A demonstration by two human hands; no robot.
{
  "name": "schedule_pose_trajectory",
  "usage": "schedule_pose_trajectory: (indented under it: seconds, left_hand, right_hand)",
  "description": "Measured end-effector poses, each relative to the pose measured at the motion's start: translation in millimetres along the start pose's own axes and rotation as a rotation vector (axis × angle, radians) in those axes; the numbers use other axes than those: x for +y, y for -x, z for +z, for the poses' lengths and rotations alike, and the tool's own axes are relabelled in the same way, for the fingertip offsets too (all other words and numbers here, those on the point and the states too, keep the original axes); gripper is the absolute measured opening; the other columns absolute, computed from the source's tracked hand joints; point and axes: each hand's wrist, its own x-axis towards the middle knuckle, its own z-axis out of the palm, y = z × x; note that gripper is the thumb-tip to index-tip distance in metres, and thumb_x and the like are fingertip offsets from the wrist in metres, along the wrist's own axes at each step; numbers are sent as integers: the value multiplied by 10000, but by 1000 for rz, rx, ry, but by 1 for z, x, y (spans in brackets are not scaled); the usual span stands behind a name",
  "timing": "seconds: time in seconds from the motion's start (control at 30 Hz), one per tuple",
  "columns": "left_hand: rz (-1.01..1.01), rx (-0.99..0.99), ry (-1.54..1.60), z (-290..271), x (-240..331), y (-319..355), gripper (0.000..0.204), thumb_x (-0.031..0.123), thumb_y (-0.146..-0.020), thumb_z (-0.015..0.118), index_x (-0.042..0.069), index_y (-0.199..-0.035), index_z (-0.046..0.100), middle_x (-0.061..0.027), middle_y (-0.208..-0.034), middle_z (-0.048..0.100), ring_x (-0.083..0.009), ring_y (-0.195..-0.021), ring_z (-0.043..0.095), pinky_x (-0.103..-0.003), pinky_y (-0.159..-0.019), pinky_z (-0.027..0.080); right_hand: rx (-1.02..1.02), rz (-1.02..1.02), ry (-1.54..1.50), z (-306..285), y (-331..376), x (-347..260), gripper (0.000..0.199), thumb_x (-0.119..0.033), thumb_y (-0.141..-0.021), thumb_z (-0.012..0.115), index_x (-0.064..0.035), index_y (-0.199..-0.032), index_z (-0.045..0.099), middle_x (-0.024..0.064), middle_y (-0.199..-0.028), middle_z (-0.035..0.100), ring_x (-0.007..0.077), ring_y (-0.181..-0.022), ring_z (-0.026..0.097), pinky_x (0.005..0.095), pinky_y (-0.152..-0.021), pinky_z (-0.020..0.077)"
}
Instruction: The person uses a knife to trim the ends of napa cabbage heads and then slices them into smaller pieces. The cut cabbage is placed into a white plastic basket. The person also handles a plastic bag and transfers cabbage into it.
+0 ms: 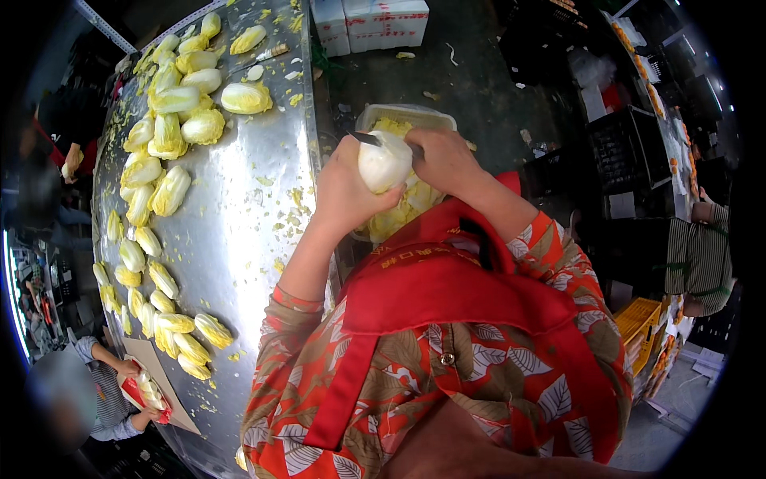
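Trimming a cabbage [384, 164] over the tub [405, 116], frame centre.
Left hand [341, 190] grips it from 9 o'clock; right hand [444, 162] closed on the knife [367, 139], blade at 12. Risk: blade slips on the wet base toward the left thumb.

To your left runs a long steel bench [239, 231], its shiny top scattered with trimmed cabbages [171, 104] and yellow leaf scraps. Far ahead, white boxes [371, 22] sit on a dark, wet concrete floor [479, 88]. On your right stand black crates [630, 152] and, nearer, a yellow crate [638, 319]. The light is dim and even.
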Motion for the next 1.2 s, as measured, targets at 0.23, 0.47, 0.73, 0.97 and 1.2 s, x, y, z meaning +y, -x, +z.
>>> schedule_pose_trajectory:
  seconds: [0.23,0.47,0.73,0.97,1.2]
  left_hand:
    - [92,243,-160,46,-19,-8,642,245,-561,790,24,-1090,503,-185,-928,576,-372,-870,573,-423,-746,472]
    - [177,200,-253,74,-34,-10,654,246,-567,806,59,-1111,494,-128,-994,551,-330,-908,550,-420,-780,442]
    - [98,186,127,68,-33,-9,752,264,-497,861,61,-1120,490,-153,-1009,536,-357,-934,546,-418,-782,458]
    - [139,301,462,51,-27,-12,694,208,-618,795,40,-1184,430,-115,-1041,530,-238,-965,548,-344,-855,447]
    - [24,307,508,58,-45,-21,441,257,-825,587,16,-1169,452,-146,-1048,558,-239,-958,554,-345,-858,437]
  right_hand:
    - [-123,305,7,27,9,20,180,-169,-716,561,-40,-813,642,210,-791,626,383,-791,609,468,-714,480]
    - [-77,379,-192,32,13,50,242,-161,-746,534,-44,-933,632,219,-900,625,381,-893,593,436,-777,466]
    - [-150,659,-360,64,23,117,196,-174,-738,556,-81,-890,636,123,-714,631,246,-645,620,352,-592,488]
    - [-389,835,-484,45,17,104,268,-226,-787,561,14,-882,631,128,-623,627,169,-434,528,292,-395,407]
    - [-45,527,-1043,-1,4,7,385,-317,-770,649,-17,-1009,614,144,-848,655,149,-522,567,273,-470,440]
